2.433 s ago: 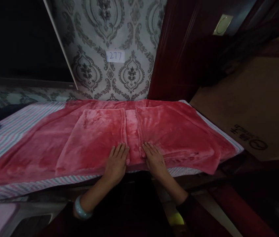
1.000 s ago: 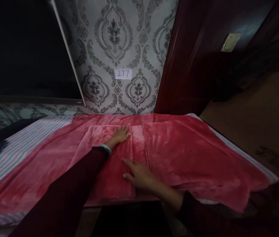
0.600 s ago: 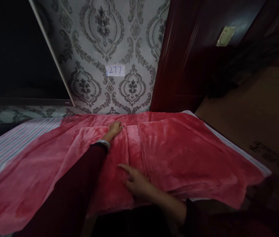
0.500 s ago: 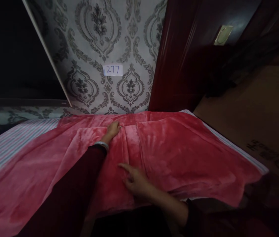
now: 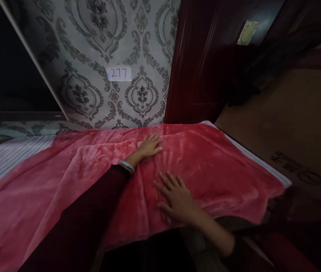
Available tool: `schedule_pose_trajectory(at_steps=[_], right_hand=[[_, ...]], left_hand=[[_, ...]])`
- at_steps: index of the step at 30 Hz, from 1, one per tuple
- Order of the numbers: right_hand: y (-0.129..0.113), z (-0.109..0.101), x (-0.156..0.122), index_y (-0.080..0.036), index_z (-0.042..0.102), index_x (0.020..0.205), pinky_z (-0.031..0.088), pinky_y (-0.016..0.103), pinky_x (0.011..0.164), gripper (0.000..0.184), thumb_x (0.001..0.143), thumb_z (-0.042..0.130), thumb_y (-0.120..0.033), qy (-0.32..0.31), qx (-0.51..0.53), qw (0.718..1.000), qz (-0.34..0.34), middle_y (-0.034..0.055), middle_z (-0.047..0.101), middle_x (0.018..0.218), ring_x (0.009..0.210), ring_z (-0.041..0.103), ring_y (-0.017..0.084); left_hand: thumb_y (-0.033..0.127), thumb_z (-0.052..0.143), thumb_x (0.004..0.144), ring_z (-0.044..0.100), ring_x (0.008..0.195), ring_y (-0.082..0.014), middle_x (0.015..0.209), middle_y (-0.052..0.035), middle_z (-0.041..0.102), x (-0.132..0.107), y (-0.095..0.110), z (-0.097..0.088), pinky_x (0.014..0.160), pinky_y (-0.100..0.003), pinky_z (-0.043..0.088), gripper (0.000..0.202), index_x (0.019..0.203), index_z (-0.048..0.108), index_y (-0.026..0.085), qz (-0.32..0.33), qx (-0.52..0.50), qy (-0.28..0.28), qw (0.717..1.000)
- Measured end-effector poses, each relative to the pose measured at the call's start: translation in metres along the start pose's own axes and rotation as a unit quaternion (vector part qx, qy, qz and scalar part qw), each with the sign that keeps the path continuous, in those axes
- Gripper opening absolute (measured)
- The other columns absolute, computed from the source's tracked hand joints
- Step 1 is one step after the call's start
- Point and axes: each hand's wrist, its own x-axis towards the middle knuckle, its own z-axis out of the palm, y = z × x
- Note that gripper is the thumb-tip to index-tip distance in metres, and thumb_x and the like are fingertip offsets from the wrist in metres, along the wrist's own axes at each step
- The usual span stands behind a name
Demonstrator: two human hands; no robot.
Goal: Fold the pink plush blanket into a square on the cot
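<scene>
A plush red blanket (image 5: 211, 166) lies partly folded, with two folded edges meeting near its middle. My left hand (image 5: 149, 146), a silver bangle at its wrist, rests flat on the far part of this seam with fingers spread. Closer to me, my right hand (image 5: 179, 198) lies on the right-hand fold, palm down and fingers apart. Neither hand grips the cloth. Both palms are hidden from view.
Under the blanket is a striped sheet (image 5: 15, 155). Behind stands a patterned wall with a paper label (image 5: 118, 73) reading 277. A dark screen (image 5: 13, 68) is at left, a dark red wooden door (image 5: 200, 64) and a large cardboard box (image 5: 290, 124) at right.
My left hand has let go of the blanket's folded edge and moved right, opening flat. My right hand has shifted right and spread its fingers. The left fold now reaches nearer the right one.
</scene>
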Motion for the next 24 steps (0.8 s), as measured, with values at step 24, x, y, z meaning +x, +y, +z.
schedule_pose_trajectory(at_steps=[24], right_hand=[[0.001, 0.005, -0.016, -0.033, 0.037, 0.158, 0.009, 0.065, 0.123, 0.071, 0.097, 0.054, -0.064, 0.049, 0.048, 0.998, -0.015, 0.009, 0.023, 0.169, 0.157, 0.012, 0.035]], left_hand=[[0.055, 0.035, 0.102, 0.009, 0.159, -0.0308, 0.171, -0.0124, 0.016, 0.006, 0.048, -0.001, 0.126, -0.057, 0.009, 0.067, 0.16, 0.031, 0.022, -0.067, 0.042, -0.057, 0.995]])
